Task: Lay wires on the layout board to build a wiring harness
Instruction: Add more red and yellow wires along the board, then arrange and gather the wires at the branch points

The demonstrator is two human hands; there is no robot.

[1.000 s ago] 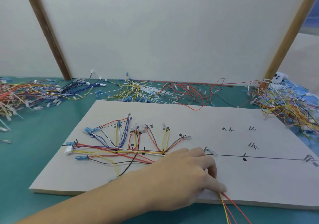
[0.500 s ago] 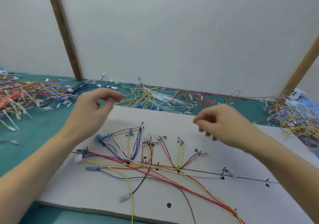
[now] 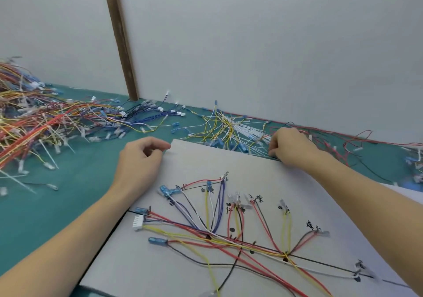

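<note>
The pale layout board [image 3: 263, 177] lies on the teal table, with red, yellow, blue, black and white wires [image 3: 229, 239] laid along its black line and fanned out to hand-written labels. A white connector [image 3: 138, 222] and blue terminals [image 3: 168, 191] sit at the wires' left ends. My left hand [image 3: 139, 159] is at the board's far left corner, its finger and thumb curled onto the edge. At the board's far edge, my right hand [image 3: 288, 148] has its fingers curled down among loose white wires; what they hold is hidden.
A large heap of loose coloured wires [image 3: 34, 125] covers the table at the left. Yellow and white wires [image 3: 226, 127] and red ones [image 3: 343, 141] lie behind the board along the white wall. A brown wooden post [image 3: 121, 45] leans against the wall.
Both hands have dropped from above the board and reached forward to its far edge. The view has shifted right and closer to the board.
</note>
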